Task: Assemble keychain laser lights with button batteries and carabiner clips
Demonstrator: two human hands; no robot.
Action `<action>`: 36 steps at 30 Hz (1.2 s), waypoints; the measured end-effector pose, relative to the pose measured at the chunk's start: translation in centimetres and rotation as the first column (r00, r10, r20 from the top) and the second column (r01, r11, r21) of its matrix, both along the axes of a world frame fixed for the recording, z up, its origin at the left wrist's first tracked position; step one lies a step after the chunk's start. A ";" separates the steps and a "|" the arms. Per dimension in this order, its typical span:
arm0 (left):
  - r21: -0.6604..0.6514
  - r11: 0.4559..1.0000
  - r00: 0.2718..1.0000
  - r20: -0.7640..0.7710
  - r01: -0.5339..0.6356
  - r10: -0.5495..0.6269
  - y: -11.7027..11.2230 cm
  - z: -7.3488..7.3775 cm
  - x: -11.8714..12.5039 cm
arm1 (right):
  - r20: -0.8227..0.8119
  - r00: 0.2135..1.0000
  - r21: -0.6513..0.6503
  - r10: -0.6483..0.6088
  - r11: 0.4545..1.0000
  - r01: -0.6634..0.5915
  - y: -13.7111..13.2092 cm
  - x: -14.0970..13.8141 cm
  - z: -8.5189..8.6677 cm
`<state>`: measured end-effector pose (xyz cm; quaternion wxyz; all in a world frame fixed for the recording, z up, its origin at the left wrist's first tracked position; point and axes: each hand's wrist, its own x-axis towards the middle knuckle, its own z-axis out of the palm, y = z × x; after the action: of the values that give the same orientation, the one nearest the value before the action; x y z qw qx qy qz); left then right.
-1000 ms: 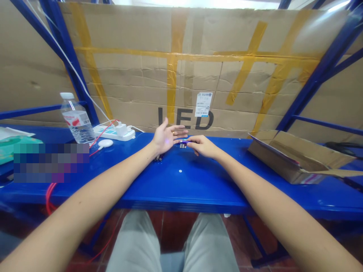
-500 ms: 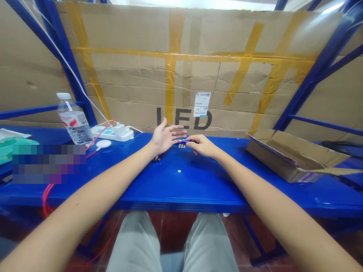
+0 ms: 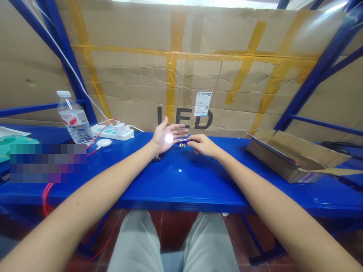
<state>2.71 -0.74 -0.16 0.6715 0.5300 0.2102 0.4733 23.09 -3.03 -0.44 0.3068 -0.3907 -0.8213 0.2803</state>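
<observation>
My left hand is held up over the blue table with the palm turned right and the fingers stretched out; it holds nothing. A bright white spot of light lies on that palm. My right hand is closed on a small purple pen-shaped light whose tip points at the left palm from a few centimetres away. Small dark metal parts lie on the table under the light, and more of them lie below my left wrist. A small white dot sits on the table nearer to me.
A water bottle, a white power strip with a plug and a white round device on a red cable stand at the left. An open cardboard box lies at the right. Taped cardboard walls the back.
A bright white spot of light has appeared on my left palm, where only a faint glow showed before. Both hands have stayed nearly in place.
</observation>
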 end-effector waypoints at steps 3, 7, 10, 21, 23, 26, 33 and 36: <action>-0.004 1.000 1.000 0.005 0.003 -0.003 0.0 0.0 0.0 | -0.005 1.000 -0.003 -0.005 1.000 0.005 0.1 0.0 0.0; -0.002 1.000 1.000 0.006 0.000 0.000 -0.2 0.0 0.1 | -0.019 1.000 0.004 -0.001 1.000 0.001 -0.1 0.0 0.0; 0.002 1.000 1.000 0.004 0.000 0.000 -0.2 0.0 0.2 | -0.038 0.999 0.014 0.000 1.000 0.000 -0.2 0.0 0.0; -0.003 1.000 1.000 0.010 0.014 -0.014 0.0 -0.1 0.1 | -0.071 0.997 0.036 -0.022 0.999 0.024 -0.5 0.0 0.3; -0.008 1.000 1.000 0.005 0.012 -0.012 -0.1 -0.1 0.1 | -0.073 0.997 0.039 -0.009 0.999 0.012 -0.4 0.0 0.3; -0.006 1.000 1.000 -0.003 0.006 -0.006 -0.1 0.0 0.1 | -0.080 0.997 0.042 -0.005 0.999 0.008 -0.4 0.0 0.2; 0.008 1.000 1.000 -0.009 0.007 -0.007 -0.1 0.0 0.1 | -0.077 0.997 0.028 -0.024 0.999 0.027 -0.4 0.0 0.3; 0.005 1.000 1.000 -0.006 0.012 -0.012 -0.1 0.0 0.1 | -0.075 0.997 0.026 -0.023 0.999 0.025 -0.5 0.0 0.3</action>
<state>2.83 -0.86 -0.20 0.6723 0.5342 0.2079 0.4684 23.10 -3.50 -0.11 0.3459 -0.3855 -0.8082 0.2803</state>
